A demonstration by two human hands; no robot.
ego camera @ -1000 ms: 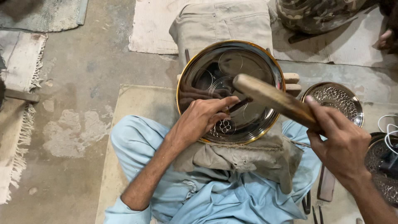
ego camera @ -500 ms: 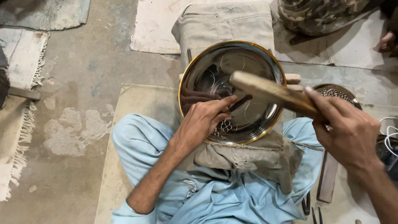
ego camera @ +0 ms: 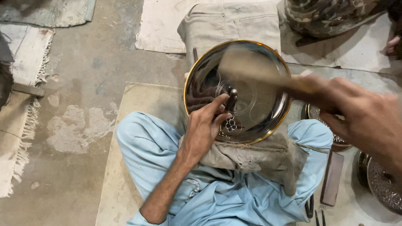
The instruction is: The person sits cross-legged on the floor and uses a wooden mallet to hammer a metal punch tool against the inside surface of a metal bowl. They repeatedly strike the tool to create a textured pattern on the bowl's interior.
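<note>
A person sits cross-legged on a concrete floor, seen from above, with a round shiny metal plate (ego camera: 251,75) propped on a lumpy grey cloth pad (ego camera: 255,157) across the lap. The plate has a gold-coloured rim and faint engraved circles on its face, with a small cluster of punched rings near its lower edge. The left hand (ego camera: 205,129) rests on the lower left of the plate, its fingers closed together around a short dark punch (ego camera: 231,98) that stands nearly upright with its tip on the metal. The right hand (ego camera: 364,121) is at the right of the view, badly blurred; its fingers look wrapped around the handle of a wooden mallet (ego camera: 259,71), whose pale head smears across the upper plate above the punch. The step in hand looks like chasing a pattern into the plate, the mallet mid-swing toward the punch head. The next move seems to call for a square hit on that small head, with the left fingers holding the punch steady and out of the mallet's path. Light blue clothing covers the knees on either side of the pad. A second patterned metal dish (ego camera: 383,184) lies on the floor at the right, near a flat dark bar (ego camera: 332,178). Woven mats (ego camera: 25,54) lie at the left.
</note>
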